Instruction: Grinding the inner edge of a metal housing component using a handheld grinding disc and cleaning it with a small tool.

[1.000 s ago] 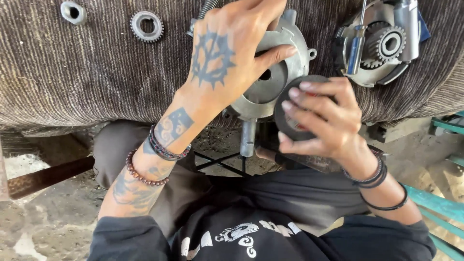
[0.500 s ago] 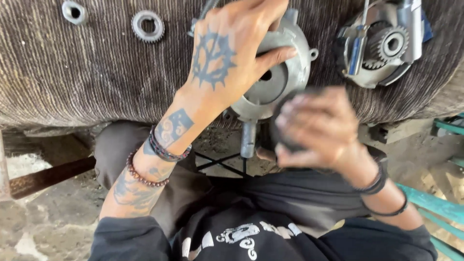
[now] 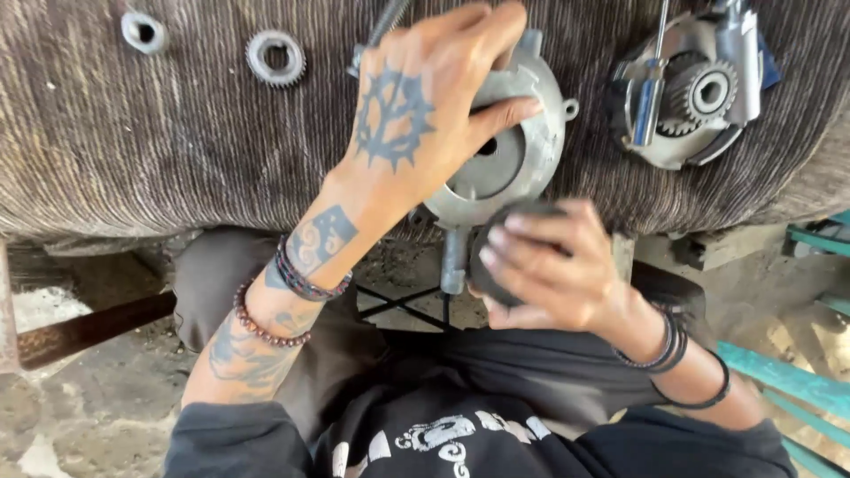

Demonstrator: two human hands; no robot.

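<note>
My left hand [image 3: 416, 124] grips a round grey metal housing [image 3: 522, 164] that rests on the striped brown cloth; its thumb lies across the housing's open middle. A short metal stub [image 3: 454, 261] hangs from the housing's lower edge. My right hand [image 3: 553, 270] is closed around a round black part [image 3: 485, 270] just below the housing, close to its rim. My fingers hide most of the black part.
On the brown cloth [image 3: 159, 159] lie a small metal ring [image 3: 144, 31], a toothed gear [image 3: 275, 57] and, at the right, an open engine casing with gears [image 3: 699, 88] and a screwdriver [image 3: 651, 97]. Teal bars [image 3: 779, 372] stand at the lower right.
My right hand with the black part has moved left and down, from beside the housing's right side to just under it. My left hand stays on the housing.
</note>
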